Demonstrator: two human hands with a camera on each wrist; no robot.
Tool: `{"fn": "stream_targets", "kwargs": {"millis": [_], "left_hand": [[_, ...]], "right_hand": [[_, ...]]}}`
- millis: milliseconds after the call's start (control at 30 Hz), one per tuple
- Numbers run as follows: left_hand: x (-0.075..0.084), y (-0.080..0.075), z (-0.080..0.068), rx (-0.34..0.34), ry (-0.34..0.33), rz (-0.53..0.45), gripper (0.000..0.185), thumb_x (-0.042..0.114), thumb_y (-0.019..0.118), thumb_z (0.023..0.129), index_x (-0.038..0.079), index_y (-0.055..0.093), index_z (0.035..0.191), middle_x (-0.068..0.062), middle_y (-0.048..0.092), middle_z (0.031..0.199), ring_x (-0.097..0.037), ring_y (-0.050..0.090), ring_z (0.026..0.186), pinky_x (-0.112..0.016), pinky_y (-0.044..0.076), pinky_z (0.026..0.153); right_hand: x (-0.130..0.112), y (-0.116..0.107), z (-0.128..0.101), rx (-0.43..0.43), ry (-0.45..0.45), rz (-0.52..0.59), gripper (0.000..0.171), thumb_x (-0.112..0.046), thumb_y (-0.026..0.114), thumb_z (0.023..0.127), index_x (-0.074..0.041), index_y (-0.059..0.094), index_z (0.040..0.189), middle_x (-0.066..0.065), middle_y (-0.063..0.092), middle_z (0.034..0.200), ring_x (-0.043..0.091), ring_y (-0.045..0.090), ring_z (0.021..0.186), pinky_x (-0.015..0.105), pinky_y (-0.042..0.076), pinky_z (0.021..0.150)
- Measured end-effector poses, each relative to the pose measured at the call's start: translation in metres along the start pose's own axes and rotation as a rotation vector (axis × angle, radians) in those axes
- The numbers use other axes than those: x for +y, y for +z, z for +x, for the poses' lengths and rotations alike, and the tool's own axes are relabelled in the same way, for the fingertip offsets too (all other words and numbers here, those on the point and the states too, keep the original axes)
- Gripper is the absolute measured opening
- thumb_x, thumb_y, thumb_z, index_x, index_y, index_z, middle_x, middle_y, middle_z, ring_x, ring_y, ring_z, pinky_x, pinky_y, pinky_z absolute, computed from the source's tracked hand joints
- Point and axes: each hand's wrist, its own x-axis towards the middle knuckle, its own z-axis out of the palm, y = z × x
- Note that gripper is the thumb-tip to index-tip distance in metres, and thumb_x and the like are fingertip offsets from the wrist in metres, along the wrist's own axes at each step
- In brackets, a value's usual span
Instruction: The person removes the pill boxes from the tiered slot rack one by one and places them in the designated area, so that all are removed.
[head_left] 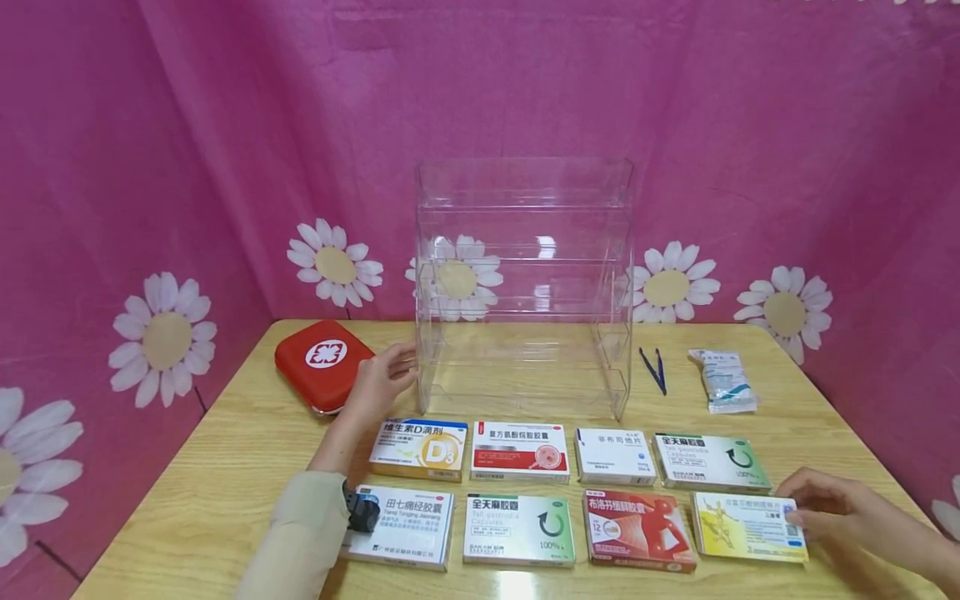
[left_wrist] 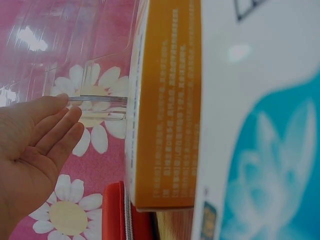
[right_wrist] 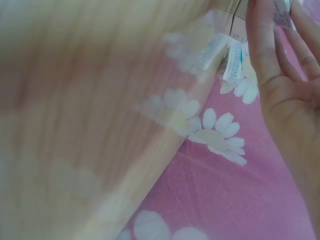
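Note:
My left hand [head_left: 384, 379] is at the left side of a clear plastic tiered rack [head_left: 525, 333]. In the left wrist view its thumb meets the rack's edge [left_wrist: 97, 98], with the other fingers loosely extended below. My right hand [head_left: 840, 512] holds the right end of a yellow-and-white medicine box [head_left: 750, 529], thumb over its top face. This box lies at the right end of the front row. Beside it are a red medicine box [head_left: 637, 529], a green-and-white capsule box [head_left: 517, 529] and a white-and-blue box [head_left: 412, 529], partly behind my left wrist.
A back row holds a vitamin D box [head_left: 420, 450], a red-and-white box [head_left: 519, 450], a white box [head_left: 615, 457] and another green-and-white box [head_left: 711, 461]. A red first-aid case [head_left: 315, 371] sits left of the rack. Blue tweezers [head_left: 655, 372] and a wrapped packet [head_left: 726, 381] lie right.

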Motion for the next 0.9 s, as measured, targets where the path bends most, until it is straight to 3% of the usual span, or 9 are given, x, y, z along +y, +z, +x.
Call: {"fn": "stream_targets", "kwargs": {"millis": [433,700,800,900], "left_hand": [[0.001,0.003,-0.002,0.007,0.017,-0.011,0.048,-0.001,0.067,0.089,-0.001,0.054,0.135,-0.023,0.064,0.129,-0.035,0.064,0.118,-0.043,0.055,0.098],[0.001,0.003,0.0,-0.002,0.028,-0.024,0.048,-0.002,0.066,0.089,-0.001,0.054,0.135,-0.025,0.063,0.13,-0.036,0.064,0.118,-0.043,0.054,0.098],[0.003,0.002,-0.001,-0.011,0.023,-0.004,0.047,0.0,0.065,0.09,-0.001,0.054,0.136,-0.023,0.063,0.13,-0.035,0.064,0.118,-0.043,0.054,0.099],[0.006,-0.001,-0.003,0.001,0.008,0.041,0.045,0.005,0.065,0.092,0.002,0.055,0.136,-0.02,0.064,0.13,-0.033,0.064,0.12,-0.044,0.054,0.101]], "right_hand": [[0.002,0.001,-0.002,-0.028,0.116,-0.218,0.016,-0.004,0.058,0.095,-0.013,0.065,0.107,-0.026,0.06,0.095,-0.01,0.051,0.078,0.014,0.044,0.058],[0.0,0.002,-0.002,-0.02,0.148,-0.271,0.01,-0.006,0.06,0.095,-0.01,0.065,0.103,-0.026,0.058,0.09,-0.011,0.048,0.075,0.015,0.043,0.056],[-0.003,0.004,-0.003,0.055,0.134,-0.317,0.01,-0.006,0.062,0.093,-0.011,0.065,0.101,-0.027,0.06,0.091,-0.012,0.051,0.077,0.015,0.045,0.057],[-0.009,0.004,0.0,0.218,0.125,-0.405,0.009,-0.005,0.065,0.091,-0.011,0.066,0.097,-0.03,0.061,0.091,-0.015,0.053,0.079,0.015,0.048,0.056]]}}
